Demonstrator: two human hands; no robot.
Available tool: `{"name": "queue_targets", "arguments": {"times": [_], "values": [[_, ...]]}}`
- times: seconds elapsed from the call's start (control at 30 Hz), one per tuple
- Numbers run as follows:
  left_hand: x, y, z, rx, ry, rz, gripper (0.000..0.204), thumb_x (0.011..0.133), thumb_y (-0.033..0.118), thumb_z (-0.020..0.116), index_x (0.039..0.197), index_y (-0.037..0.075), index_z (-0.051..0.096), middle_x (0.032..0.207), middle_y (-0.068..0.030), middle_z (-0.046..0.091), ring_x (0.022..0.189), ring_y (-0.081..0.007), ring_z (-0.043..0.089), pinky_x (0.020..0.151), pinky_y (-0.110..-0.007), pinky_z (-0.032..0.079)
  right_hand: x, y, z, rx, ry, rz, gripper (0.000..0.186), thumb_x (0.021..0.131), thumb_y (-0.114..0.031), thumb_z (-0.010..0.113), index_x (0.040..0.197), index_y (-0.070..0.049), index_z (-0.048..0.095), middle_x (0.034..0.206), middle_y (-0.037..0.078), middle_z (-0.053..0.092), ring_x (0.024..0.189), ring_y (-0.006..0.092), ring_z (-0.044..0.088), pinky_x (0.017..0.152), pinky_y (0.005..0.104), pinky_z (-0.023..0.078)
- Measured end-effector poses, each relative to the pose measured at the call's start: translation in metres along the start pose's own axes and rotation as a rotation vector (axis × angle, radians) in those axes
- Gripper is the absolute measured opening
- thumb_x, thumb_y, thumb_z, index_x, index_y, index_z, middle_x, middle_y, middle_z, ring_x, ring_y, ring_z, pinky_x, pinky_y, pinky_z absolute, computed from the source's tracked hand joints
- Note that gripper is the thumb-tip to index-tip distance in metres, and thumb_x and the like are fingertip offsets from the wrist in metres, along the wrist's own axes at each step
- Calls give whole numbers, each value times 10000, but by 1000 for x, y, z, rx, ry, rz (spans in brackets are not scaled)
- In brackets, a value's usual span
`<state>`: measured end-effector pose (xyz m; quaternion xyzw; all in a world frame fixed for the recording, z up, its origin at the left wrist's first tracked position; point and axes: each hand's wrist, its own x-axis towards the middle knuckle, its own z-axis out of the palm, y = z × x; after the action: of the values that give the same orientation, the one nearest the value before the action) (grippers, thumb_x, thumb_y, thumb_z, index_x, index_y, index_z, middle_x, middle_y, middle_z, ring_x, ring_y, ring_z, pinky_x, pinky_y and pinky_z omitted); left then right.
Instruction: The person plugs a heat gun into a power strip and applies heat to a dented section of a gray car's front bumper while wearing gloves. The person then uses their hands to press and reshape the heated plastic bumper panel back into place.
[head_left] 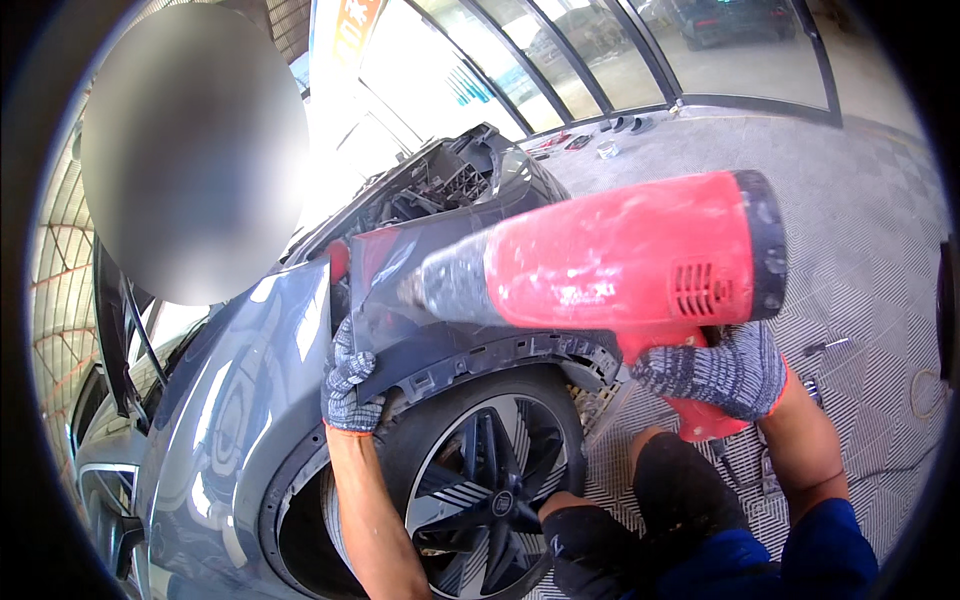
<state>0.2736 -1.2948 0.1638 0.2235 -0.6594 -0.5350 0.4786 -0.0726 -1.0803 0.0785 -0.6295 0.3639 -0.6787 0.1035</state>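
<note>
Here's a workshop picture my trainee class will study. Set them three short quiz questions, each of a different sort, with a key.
1. True or false: the gun-shaped tool's housing is mostly blue.
2. Which hand grips that tool? A) left only B) right only C) both
3. Fill in: the left hand, against the car's grey bodywork, wears a ____.

Key: 1. False, mostly red. 2. B, the right hand. 3. Glove.

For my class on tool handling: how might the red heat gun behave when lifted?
The heat gun is probably stiff, given its hard-looking casing. It is likely top-heavy, being bulkiest above its slimmer handle.
</note>
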Motion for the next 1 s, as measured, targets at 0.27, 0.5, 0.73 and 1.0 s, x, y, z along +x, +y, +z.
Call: {"name": "queue_targets", "arguments": {"times": [0.27,0.5,0.73,1.0], "values": [[-5,2,22,-17,-59,33,787,592,95,670,1331,-1,418,1212,-140,539,1096,-281,534,951,-363,438,7,-11,-8,-496,-124,-407,428,719,-151,767,1111,-56,622,1088,88,639,979,206,618,864,345,494],[-15,6,15,-12,16,-43,797,569,87,686,1319,-15,437,1171,-117,565,1049,-245,559,904,-338,464,8,-22,16,106,-11,254,559,666,-101,789,1174,-31,568,1062,89,641,971,208,610,875,362,487],[-17,4,11,-182,-43,-18,794,576,67,694,1323,-11,437,1183,-108,569,1054,-215,564,913,-328,463,14,-19,28,11,12,197,581,644,-115,792,1167,-7,563,1041,84,637,938,194,605,830,351,500],[-16,-2,-1,-251,-99,-9,750,617,24,660,1333,8,438,1190,-92,571,1034,-179,571,889,-292,473,19,-24,32,112,19,325,592,660,-151,766,1177,6,523,905,112,636,765,216,631,655,335,535]]}}
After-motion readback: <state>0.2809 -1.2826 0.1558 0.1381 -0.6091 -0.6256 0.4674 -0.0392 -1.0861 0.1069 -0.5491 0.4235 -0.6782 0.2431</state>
